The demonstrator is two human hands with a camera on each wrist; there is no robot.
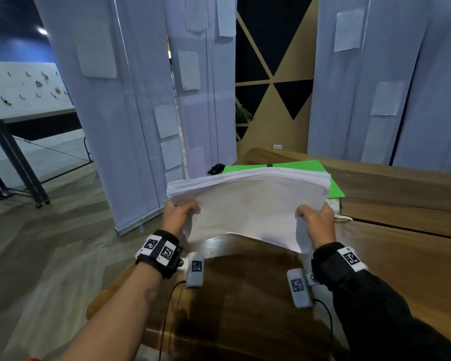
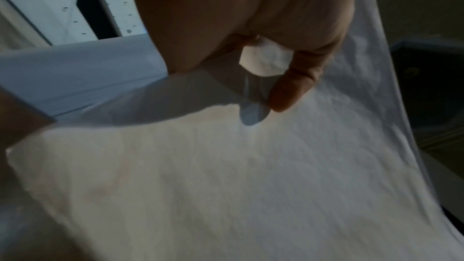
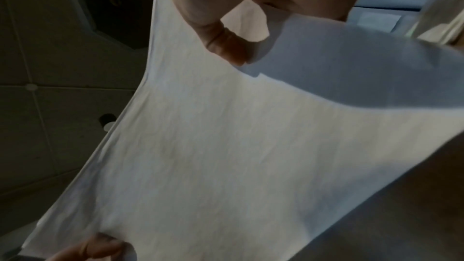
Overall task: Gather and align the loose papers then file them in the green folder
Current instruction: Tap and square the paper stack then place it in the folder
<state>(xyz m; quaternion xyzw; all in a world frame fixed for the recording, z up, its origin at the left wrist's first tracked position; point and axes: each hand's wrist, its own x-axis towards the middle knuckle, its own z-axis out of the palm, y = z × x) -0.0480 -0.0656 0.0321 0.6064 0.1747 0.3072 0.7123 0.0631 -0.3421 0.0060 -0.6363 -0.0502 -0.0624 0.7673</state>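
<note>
A thick stack of white papers hangs in the air above the wooden table, bowed along its near edge. My left hand grips the stack's left side, thumb on top. My right hand grips the right side the same way. In the left wrist view the thumb presses on the papers. The right wrist view shows the thumb on the papers, with the other hand at the bottom. The green folder lies flat on the table just behind the stack, partly hidden by it.
White banner stands rise close on the left and behind the table. A power socket with a white cable sits on the table right of the folder. A dark-legged table stands far left on the wood floor.
</note>
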